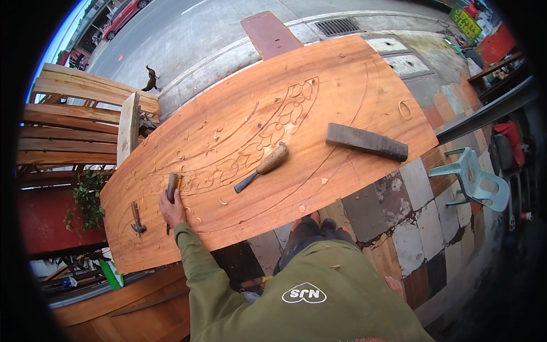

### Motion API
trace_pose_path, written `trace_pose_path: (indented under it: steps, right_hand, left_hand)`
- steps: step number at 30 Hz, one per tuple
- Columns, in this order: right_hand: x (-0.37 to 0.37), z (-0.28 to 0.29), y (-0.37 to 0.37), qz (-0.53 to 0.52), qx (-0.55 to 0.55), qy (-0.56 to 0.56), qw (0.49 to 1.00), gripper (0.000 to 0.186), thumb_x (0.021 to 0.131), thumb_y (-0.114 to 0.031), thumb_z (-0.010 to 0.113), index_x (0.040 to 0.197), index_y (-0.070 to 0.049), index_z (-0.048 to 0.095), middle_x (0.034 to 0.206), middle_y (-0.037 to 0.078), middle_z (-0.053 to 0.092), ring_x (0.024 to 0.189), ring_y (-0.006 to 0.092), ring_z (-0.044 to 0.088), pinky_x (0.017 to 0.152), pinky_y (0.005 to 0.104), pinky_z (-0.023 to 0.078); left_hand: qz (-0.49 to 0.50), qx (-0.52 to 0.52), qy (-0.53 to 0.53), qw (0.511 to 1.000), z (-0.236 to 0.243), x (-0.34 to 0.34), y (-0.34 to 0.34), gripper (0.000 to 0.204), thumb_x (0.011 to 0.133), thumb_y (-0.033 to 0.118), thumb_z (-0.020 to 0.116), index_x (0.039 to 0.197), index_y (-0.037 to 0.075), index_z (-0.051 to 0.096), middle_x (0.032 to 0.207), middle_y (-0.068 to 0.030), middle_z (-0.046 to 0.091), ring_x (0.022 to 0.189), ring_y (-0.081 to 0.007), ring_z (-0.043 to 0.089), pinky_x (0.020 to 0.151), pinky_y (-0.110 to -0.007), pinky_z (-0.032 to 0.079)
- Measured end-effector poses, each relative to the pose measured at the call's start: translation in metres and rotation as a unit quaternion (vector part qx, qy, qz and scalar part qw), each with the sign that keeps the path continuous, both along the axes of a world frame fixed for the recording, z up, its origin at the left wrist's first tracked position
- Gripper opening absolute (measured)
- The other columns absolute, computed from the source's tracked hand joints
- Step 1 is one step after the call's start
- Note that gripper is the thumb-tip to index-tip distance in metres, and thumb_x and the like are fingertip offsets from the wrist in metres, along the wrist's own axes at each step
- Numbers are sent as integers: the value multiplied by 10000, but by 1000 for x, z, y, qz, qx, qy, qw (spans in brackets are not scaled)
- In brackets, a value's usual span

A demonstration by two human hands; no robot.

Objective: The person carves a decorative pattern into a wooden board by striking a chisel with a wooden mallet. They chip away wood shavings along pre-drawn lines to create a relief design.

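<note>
At the left end of a carved, orange-brown wooden panel (310, 171), the left hand (173, 209) grips a brown wooden-handled tool (171, 186); the right hand (395, 287) is mostly hidden, its grip unclear.

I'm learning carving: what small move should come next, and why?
Perhaps brush the loose shavings off the carved board with the right hand: some lie near the leafy pattern and could hide lines, while the left hand grips a wooden-handled tool.
</note>
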State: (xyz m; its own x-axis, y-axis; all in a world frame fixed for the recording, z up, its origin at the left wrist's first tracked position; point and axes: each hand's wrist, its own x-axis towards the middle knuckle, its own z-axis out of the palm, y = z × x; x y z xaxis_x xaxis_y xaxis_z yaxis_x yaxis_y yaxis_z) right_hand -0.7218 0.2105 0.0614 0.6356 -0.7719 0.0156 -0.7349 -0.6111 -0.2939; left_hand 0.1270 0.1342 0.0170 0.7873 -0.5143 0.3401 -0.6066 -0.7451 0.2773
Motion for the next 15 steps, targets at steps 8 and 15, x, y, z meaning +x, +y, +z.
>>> trace_pose_path:
  steps: [8,15]
  right_hand:
    - [23,-28,9,14,83,-185,979,486,1089,-270,651,1507,-28,599,1423,196,678,1324,408,660,1126,508,520]
    - [32,-41,10,43,86,-224,970,482,1092,-266,645,1510,-32,593,1428,197,674,1328,408,657,1128,508,519]
  left_hand:
    - [13,-40,-20,999,0,1,-9,719,973,565,778,1458,50,647,1430,-211,660,1321,-426,620,1108,-520,503]
    - [26,-30,-8,999,-3,3,-7,766,970,631,743,1469,58,641,1451,-212,653,1337,-419,613,1116,-519,492]
